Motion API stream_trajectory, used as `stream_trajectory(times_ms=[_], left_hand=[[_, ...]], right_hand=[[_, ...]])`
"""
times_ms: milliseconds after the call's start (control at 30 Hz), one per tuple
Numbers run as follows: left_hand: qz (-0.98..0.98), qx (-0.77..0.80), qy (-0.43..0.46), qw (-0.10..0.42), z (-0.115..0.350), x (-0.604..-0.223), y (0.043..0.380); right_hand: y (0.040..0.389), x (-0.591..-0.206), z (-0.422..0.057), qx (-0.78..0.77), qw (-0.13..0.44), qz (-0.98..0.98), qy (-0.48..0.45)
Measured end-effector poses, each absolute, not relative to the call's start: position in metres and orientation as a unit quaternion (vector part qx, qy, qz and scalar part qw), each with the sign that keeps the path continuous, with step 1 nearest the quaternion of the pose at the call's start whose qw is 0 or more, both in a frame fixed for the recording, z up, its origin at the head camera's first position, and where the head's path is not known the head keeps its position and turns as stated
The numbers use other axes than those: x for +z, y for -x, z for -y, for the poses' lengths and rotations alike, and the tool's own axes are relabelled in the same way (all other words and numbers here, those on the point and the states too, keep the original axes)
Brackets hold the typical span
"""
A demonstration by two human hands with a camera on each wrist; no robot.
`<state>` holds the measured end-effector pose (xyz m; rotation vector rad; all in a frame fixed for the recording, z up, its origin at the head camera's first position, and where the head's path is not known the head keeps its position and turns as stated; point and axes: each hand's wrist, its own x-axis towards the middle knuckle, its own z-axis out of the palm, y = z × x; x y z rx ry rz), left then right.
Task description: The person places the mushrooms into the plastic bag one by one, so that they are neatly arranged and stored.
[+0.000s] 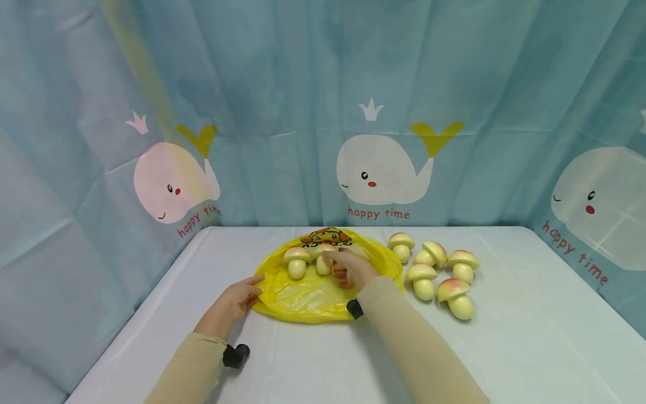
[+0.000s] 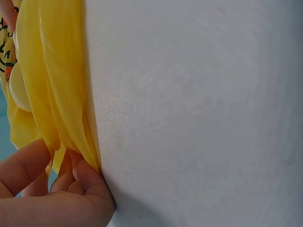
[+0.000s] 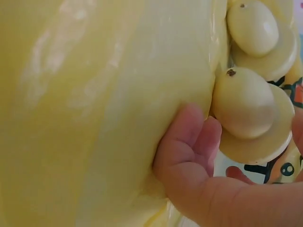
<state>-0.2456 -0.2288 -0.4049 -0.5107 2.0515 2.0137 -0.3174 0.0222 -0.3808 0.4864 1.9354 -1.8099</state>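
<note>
A yellow plastic bag (image 1: pixel 303 297) lies flat on the white table (image 1: pixel 530 336). Two pale toy mushrooms rest on its far part. My right hand (image 1: pixel 339 259) reaches over the bag and grips the right one (image 1: pixel 323 266) by its cap; the other mushroom (image 1: pixel 296 261) stands just left of it. In the right wrist view the held mushroom (image 3: pixel 244 104) sits against my curled fingers (image 3: pixel 189 142), with the second mushroom (image 3: pixel 253 28) above it. My left hand (image 1: pixel 252 285) pinches the bag's left edge; the left wrist view shows its fingertips (image 2: pixel 83 172) pinching the yellow film (image 2: pixel 52 71).
Several more toy mushrooms (image 1: pixel 421 279) lie in a loose group on the table right of the bag. A blue whale-print curtain (image 1: pixel 383 168) closes off the back and both sides. The table's left edge (image 1: pixel 136 314) runs near my left forearm.
</note>
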Motion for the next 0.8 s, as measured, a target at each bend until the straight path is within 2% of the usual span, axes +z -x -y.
stream_trajectory(times_ms=[200, 800], left_hand=[[-0.699, 0.683, 0.177, 0.111, 0.2273, -0.4033, 0.2473], [-0.698, 0.685, 0.178, 0.107, 0.2292, -0.4068, 0.2473]], right_hand=[[0.3048, -0.3751, -0.0269, -0.657, 0.225, -0.71, -0.113], [0.3142, -0.3826, -0.0228, -0.632, 0.232, -0.729, -0.123]])
